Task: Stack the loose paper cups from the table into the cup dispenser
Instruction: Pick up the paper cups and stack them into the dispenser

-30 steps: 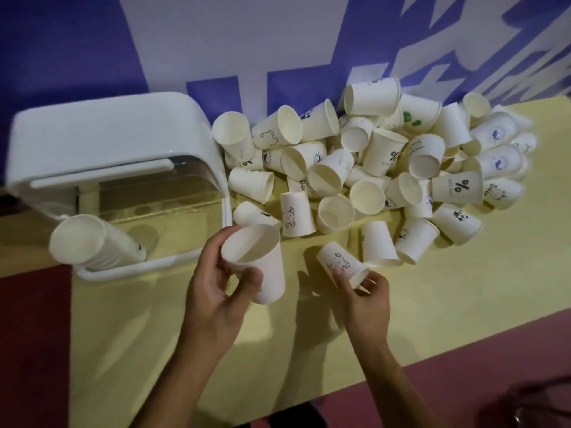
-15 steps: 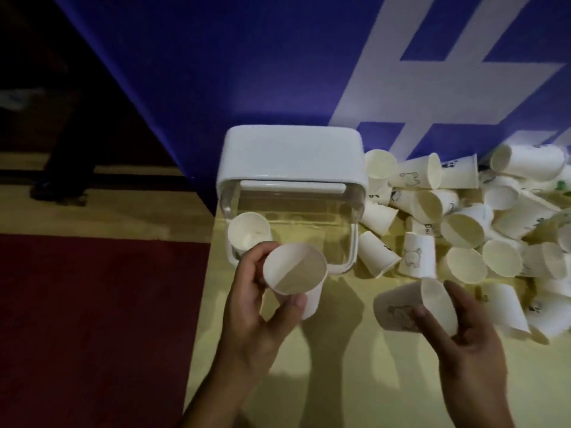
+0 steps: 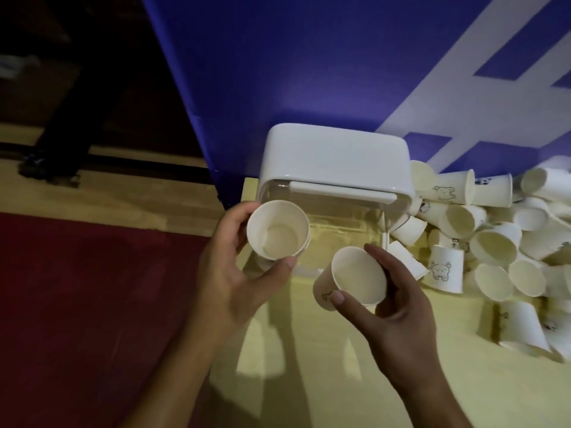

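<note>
This looks like an event or exhibition hall, not a home. A tall blue backdrop (image 3: 309, 72) with large white printed strokes fills the top of the frame. Below it at lower right is a pale yellow table (image 3: 432, 381) heaped with paper cups (image 3: 494, 248). At left, red carpet (image 3: 92, 304) meets a wooden floor (image 3: 123, 193), and a standing person's dark legs (image 3: 71, 118) show at upper left.

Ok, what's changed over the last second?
The left hand carried its cup up to the dispenser's open front. The right hand lifted the printed cup off the table and brought it in alongside. The left grip and the loose cup pile stayed as they were.
</note>
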A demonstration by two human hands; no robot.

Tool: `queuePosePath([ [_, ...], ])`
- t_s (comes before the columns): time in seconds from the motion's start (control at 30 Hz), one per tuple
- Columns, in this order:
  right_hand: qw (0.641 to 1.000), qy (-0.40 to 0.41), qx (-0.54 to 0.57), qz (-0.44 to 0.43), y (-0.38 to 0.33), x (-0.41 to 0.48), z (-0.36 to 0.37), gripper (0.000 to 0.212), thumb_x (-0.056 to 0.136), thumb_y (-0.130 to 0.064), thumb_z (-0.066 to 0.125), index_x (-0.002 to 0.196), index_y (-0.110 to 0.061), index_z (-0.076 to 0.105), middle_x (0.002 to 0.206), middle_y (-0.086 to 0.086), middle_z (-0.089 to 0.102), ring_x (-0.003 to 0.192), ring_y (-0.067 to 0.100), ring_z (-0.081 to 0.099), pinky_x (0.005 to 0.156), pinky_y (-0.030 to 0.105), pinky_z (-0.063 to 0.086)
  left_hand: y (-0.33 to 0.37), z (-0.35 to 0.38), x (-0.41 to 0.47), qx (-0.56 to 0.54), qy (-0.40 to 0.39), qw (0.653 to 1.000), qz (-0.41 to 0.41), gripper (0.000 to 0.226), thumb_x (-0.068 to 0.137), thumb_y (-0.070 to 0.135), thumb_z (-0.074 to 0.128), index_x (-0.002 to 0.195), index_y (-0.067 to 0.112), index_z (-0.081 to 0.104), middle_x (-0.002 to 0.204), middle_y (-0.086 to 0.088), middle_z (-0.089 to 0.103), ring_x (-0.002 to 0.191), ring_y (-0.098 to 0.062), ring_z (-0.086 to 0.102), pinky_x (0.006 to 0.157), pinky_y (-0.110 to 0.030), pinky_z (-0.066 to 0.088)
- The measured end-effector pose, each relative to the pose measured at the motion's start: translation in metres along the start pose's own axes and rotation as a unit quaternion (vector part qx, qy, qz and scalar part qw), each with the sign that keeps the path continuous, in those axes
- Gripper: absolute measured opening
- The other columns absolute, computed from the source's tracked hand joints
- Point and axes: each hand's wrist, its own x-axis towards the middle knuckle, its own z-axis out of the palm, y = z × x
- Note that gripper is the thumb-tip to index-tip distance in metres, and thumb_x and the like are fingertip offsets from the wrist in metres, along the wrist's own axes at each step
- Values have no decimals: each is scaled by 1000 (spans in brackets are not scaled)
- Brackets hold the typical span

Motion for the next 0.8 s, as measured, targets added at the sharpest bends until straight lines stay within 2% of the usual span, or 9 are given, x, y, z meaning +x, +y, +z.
queuePosePath([
  [0.13,1000,2,-1,8,1,1,2,91,45,-59,95,127,-32,65,126,-18,71,118,7,67,94,20,54,-15,6,8,44,-19,999,-9,82,70,31,88,143,28,51,136,7,64,125,-18,64,100,-45,56],
  [0.27,1000,14,-9,12,-1,1,0,96,42,-75,91,126,-36,65,126,-18,70,117,8,68,90,18,54,-26,11,13,70,-38,997,3,83,73,45,84,147,30,51,142,9,60,130,-20,60,100,-48,55],
  [0.33,1000,12,-14,9,0,2,-1,93,43,-72,92,125,-37,65,126,-18,70,116,8,68,89,17,54,-28,13,15,66,-37,997,6,81,74,46,83,146,29,51,141,8,61,129,-20,61,99,-48,56],
  [0.47,1000,12,-17,4,4,4,-4,81,49,-53,91,124,-35,65,127,-19,70,115,6,68,88,16,53,-29,14,18,61,-33,998,6,80,75,42,85,145,23,51,138,5,62,126,-17,63,99,-42,57],
  [0.6,1000,14,-19,3,6,6,-5,82,49,-55,92,124,-36,65,127,-19,70,116,8,68,90,18,54,-40,15,20,83,-49,995,-4,80,74,40,87,145,28,51,140,8,61,129,-19,60,101,-45,55],
  [0.67,1000,15,-25,1,7,8,-4,88,47,-66,93,125,-36,65,128,-17,69,118,10,67,94,24,55,-46,16,20,112,-63,992,-7,80,75,34,91,144,28,52,141,11,60,130,-13,58,105,-37,52],
  [0.7,999,15,-28,0,7,9,-3,90,47,-70,92,126,-36,65,129,-17,69,120,10,66,97,26,55,-48,17,21,131,-67,989,-5,79,75,31,92,144,27,53,140,13,60,129,-7,57,106,-28,49],
  [0.8,999,10,-38,-3,8,10,-3,86,49,-59,93,127,-37,64,131,-20,68,123,8,65,101,30,54,-54,21,22,180,-77,981,0,76,76,27,91,142,22,55,138,11,59,123,3,51,97,-2,36],
])
